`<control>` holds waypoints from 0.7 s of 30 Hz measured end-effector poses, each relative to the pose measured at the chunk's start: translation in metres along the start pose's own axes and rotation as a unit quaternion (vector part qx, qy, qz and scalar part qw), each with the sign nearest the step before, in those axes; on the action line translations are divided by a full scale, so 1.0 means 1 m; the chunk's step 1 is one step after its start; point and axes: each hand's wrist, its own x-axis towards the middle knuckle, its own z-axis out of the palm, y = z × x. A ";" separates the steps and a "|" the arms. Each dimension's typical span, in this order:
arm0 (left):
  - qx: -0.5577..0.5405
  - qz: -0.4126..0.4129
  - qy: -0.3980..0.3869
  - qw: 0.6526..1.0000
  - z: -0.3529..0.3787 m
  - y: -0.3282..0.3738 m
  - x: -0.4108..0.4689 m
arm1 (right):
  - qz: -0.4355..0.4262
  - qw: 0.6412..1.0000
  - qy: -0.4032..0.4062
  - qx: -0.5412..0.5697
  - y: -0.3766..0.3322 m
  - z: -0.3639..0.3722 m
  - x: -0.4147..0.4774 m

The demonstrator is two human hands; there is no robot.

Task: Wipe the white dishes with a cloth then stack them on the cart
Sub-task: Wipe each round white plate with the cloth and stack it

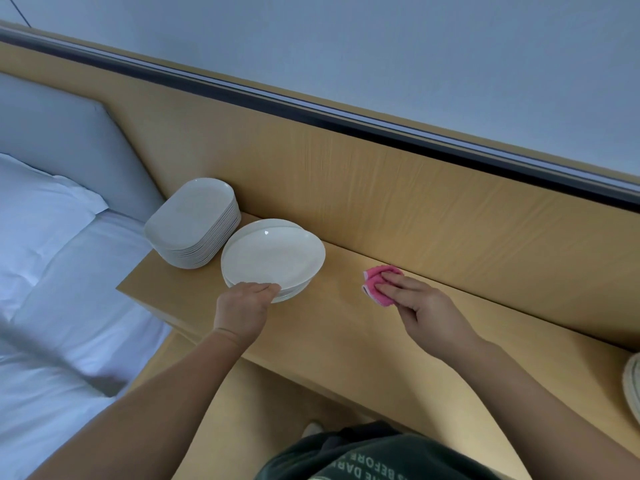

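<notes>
At the four o'clock edge a stack of pale plates [633, 386] is cut off, only its rim showing. The left hand's [242, 306] fingertips are hidden at the near rim of the round plates [273, 258], whose lower pieces cannot be counted. The right hand [422, 303] covers the five o'clock part of the pink cloth [375, 280]. The shirt lettering [367, 467] runs off at six o'clock.

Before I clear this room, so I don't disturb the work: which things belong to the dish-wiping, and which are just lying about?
Job: round plates, gripped by the left hand; oval plates; pink cloth under the right hand.
Lying about: pillow; bed sheet; headboard.
</notes>
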 end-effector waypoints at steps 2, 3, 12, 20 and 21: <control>-0.002 -0.001 -0.015 1.000 0.003 -0.002 0.001 | -0.003 1.000 0.000 0.001 -0.002 0.002 0.004; -0.005 -0.004 -0.021 1.000 0.005 -0.002 0.001 | -0.006 1.000 -0.001 -0.001 -0.002 0.004 0.006; 0.001 -0.057 -0.170 0.984 0.027 -0.014 -0.012 | 0.006 1.000 -0.022 -0.012 0.000 0.009 0.013; -0.009 -0.045 -0.208 0.977 0.022 -0.002 0.006 | 0.017 1.000 -0.024 -0.002 0.010 0.009 0.007; -0.014 -0.032 -0.201 0.979 0.021 0.005 0.011 | 0.022 1.000 -0.017 -0.001 0.014 0.006 0.003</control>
